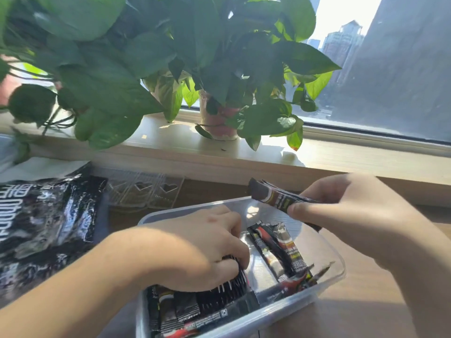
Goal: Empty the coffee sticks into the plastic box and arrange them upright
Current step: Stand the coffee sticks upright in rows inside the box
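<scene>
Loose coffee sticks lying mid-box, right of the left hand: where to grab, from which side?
Probably pinch the loose coffee sticks across their narrow width near the far ends, coming from above: they lie slanted on the plastic box floor, far ends bare, near ends crowded among others. The right hand holds a bundle; the left hand holds the near stack.

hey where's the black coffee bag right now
In the head view, the black coffee bag lies on the table at the far left, just left of the plastic box and the left hand inside it.
</scene>
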{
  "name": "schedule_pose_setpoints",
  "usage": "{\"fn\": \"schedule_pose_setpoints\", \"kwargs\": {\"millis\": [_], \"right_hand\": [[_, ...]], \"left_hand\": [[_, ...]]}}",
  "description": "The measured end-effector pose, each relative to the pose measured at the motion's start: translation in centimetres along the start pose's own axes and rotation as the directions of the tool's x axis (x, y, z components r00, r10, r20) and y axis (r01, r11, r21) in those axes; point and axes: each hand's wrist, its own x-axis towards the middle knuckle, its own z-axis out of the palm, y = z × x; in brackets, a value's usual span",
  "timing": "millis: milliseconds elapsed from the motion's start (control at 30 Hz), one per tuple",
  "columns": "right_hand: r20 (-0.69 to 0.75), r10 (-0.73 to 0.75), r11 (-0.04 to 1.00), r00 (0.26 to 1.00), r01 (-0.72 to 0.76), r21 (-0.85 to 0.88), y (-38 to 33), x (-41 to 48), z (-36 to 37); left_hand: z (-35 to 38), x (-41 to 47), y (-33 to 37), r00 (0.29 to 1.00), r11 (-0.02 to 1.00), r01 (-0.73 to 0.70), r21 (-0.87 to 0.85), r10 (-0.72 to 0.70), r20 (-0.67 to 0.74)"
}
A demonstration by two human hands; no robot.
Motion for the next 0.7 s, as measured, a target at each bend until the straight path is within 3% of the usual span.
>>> {"fn": "schedule_pose_setpoints", "kwargs": {"millis": [133, 267, 467, 700], "right_hand": [[0.064, 0.000, 0.952, 0.998, 0.019, -0.305, -0.8, -2.2, 1.4], [0.127, -0.036, 0.863, 0.991, 0.095, -0.496, -0.7, -2.1, 3.2], [0.225, 0.005, 0.835, 0.974, 0.120, -0.538, -0.4, 0.0, 5.5], [0.427, 0.109, 0.837, 0.898, 0.149, -0.527, 0.1, 1.2, 6.2]], "left_hand": [[0.1, 0.1, 0.0, 1.000, 1.000, 0.010, -0.016, -0.010, 0.014], [-0.1, -0.1, -0.1, 1.000, 1.000, 0.000, -0.031, 0.001, 0.017], [0.1, -0.1, 0.0, 0.999, 0.998, -0.035, -0.043, 0.034, -0.028], [-0.2, -0.3, 0.0, 1.000, 1.000, -0.001, -0.018, 0.001, -0.006]]}}
